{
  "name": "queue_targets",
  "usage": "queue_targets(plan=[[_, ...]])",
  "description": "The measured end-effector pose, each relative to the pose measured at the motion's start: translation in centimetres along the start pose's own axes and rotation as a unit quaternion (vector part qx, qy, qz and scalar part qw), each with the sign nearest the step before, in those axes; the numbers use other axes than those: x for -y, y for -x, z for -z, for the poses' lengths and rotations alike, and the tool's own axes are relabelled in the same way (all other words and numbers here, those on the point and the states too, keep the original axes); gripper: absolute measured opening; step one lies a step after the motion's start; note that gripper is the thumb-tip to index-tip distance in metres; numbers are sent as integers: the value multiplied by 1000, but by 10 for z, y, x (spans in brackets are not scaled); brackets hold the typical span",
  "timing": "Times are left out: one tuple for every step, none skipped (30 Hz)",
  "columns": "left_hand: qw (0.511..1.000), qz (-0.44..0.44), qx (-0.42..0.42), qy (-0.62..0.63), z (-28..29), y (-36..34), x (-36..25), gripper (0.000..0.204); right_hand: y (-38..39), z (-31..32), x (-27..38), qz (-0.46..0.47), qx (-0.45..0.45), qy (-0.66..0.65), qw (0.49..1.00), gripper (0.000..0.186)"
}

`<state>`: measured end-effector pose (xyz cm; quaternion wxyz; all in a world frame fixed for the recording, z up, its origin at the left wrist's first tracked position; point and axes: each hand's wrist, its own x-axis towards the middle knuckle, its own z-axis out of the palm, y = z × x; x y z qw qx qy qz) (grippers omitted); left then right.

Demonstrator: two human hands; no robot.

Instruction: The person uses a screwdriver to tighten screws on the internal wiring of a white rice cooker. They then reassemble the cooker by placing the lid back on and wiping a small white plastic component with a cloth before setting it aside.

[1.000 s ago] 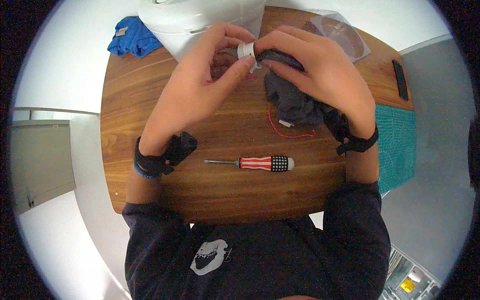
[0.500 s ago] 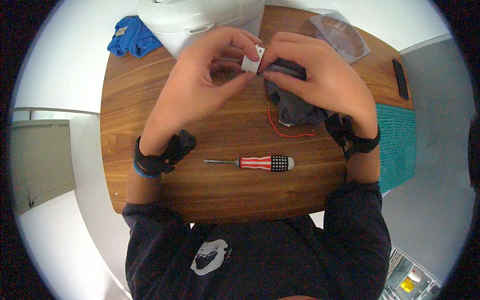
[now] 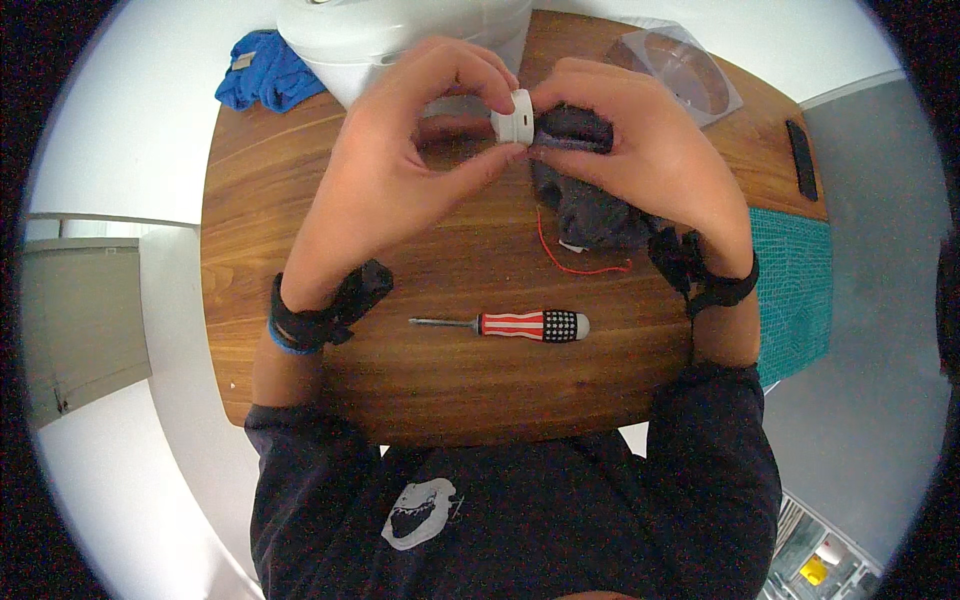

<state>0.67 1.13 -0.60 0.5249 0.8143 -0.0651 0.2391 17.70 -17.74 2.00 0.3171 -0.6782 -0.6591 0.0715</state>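
Above the far part of the wooden table, I hold a small white plastic piece [image 3: 514, 120] with a rounded end and a narrow dark slot. My left hand [image 3: 395, 150] pinches it between thumb and fingers from the left. From the right, the thumb and forefinger of my right hand [image 3: 655, 135] close against its other side. A dark grey cloth [image 3: 595, 215] lies bunched below my right hand, which partly covers it. Nearer to me rests a screwdriver [image 3: 520, 325] with a red, white and black patterned handle, its tip to the left.
A white rounded appliance [image 3: 400, 35] stands at the back, beside a blue cloth [image 3: 263, 75]. A clear plastic container [image 3: 675, 75] sits back right, near a black bar-shaped object [image 3: 800, 160] and a green cutting mat [image 3: 793, 290]. A red string [image 3: 565, 265] lies by the grey cloth.
The white piece has turned in my fingers, so its rounded, slotted end now shows. Both hands have shifted only slightly. The screwdriver and cloth lie where they were.
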Motion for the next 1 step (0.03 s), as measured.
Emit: queue_targets(plan=[[1000,-9,7,-5,0,0,2,35,1,0,0,-1,0,0,1000,37]])
